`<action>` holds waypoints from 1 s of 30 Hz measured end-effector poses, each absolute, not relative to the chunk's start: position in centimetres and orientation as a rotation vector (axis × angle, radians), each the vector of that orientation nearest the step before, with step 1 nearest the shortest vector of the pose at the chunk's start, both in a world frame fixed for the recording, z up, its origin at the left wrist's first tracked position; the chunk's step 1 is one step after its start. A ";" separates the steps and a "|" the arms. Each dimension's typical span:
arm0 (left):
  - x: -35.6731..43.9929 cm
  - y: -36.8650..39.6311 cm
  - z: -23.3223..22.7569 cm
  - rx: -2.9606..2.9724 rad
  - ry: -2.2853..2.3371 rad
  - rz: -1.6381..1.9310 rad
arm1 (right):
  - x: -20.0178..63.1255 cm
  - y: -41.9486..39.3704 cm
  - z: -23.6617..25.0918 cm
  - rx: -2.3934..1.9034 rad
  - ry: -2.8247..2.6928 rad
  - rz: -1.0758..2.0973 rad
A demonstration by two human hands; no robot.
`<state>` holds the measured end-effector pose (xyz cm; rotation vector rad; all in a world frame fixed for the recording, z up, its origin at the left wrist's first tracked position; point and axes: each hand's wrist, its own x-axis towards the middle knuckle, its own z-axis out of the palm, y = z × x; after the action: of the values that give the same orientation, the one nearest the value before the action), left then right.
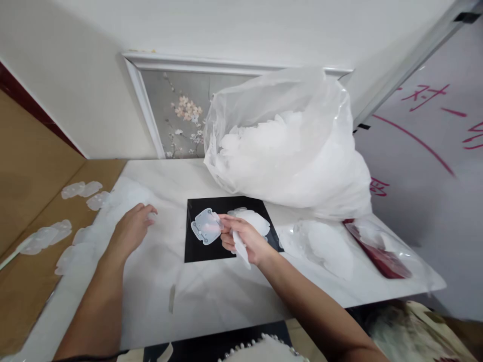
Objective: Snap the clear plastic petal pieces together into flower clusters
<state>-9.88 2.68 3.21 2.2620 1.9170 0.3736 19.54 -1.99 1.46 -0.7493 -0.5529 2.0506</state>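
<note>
The right hand (243,240) pinches a clear plastic piece (207,226) by its edge, over the black mat (196,251), with a white strip (240,251) tucked under its fingers; the left hand (132,229) rests curled on the table (196,296) at a heap of pieces (124,196), its hold unclear; the full bag (287,146) stands behind; best, I judge, to keep the piece flat above the mat and take one at a time.

Clear plastic piece (206,226), flat-ish, tilted, above black mat (199,251).
</note>
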 end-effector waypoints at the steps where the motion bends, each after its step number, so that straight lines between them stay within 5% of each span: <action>1: -9.5 2.5 3.5 2.216 1.931 0.469 | 19.5 -2.0 1.5 -0.751 -0.558 2.046; 10: -4.4 1.1 3.3 1.486 1.579 1.054 | 19.3 -2.0 1.3 -0.787 -0.604 1.984; 15: -1.8 0.2 3.0 0.973 1.284 0.999 | 19.3 -2.0 1.1 -0.824 -0.686 1.918; 30: -1.5 0.0 3.0 0.697 1.043 0.999 | 19.2 -1.9 1.5 -0.873 -0.712 1.875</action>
<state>-1.48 -0.03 3.03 0.6966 1.0427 0.9990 19.24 -1.94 1.51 -0.8735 -0.7120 1.8750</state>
